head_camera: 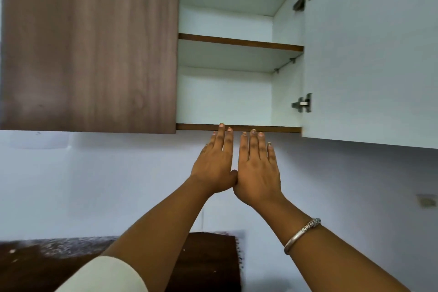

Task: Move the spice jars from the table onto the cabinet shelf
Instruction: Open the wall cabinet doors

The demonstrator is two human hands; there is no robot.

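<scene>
A wall cabinet hangs above me with its right half open, showing a bare white interior. Its bottom shelf edge [272, 129] is a brown strip, and a middle shelf [239, 42] sits higher up. My left hand [214, 163] and my right hand [257, 168] are raised side by side just below the bottom shelf edge, backs towards me, fingers straight and holding nothing. The fingertips overlap that brown edge. My right wrist carries a silver bangle [301, 234]. No spice jar is in view.
The closed wood-grain door [90, 45] covers the cabinet's left half. The open white door [369, 54] swings out on the right on two metal hinges [302, 103]. A dark brown table top [208, 261] shows at the bottom, below a pale wall.
</scene>
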